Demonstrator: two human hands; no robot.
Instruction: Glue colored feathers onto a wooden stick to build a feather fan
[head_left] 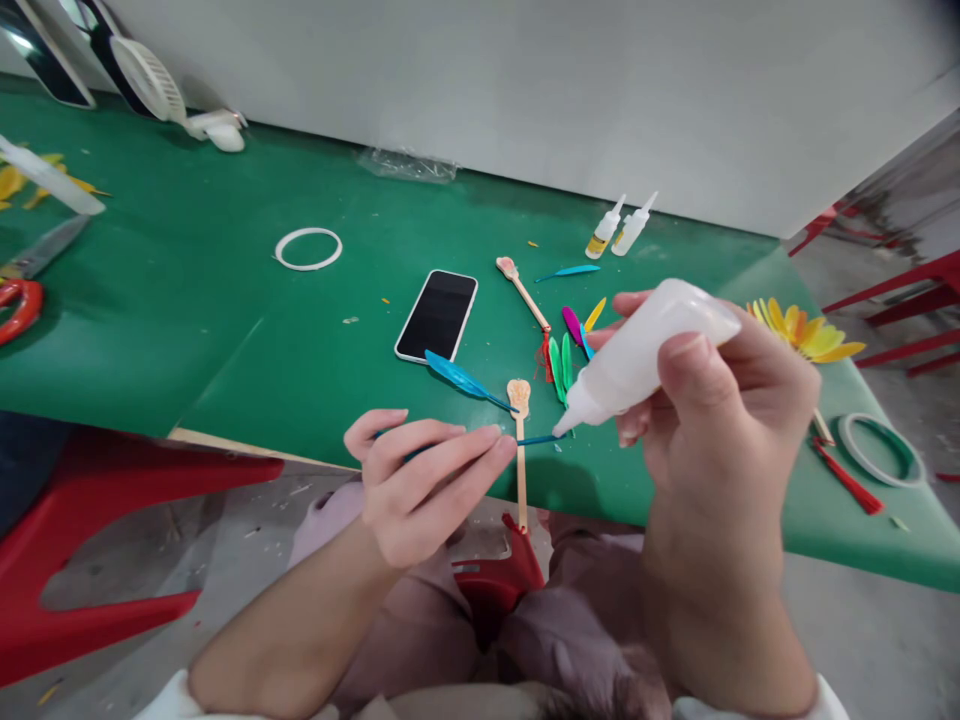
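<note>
Between the fingertips of my left hand (435,480) is a blue feather, its thin quill (538,440) sticking out to the right; most of it is hidden behind the fingers. My right hand (712,420) wraps round a white squeeze bottle (634,350), tilted so its nozzle meets the quill's end or comes very close. Below the quill lies a wooden stick with a carved head (518,400), reaching over the table's near edge. Another blue feather (461,375) rests with its quill at that head. Green feathers (561,365) and a purple feather (572,325) lie beyond the nozzle.
Behind lie a phone (439,315), a second wooden stick (529,300) with a red tassel and two small bottles (632,230). A white ring (308,249) and scissors (30,280) are leftward. Yellow feathers (810,330) and a tape-like ring (881,450) lie rightward.
</note>
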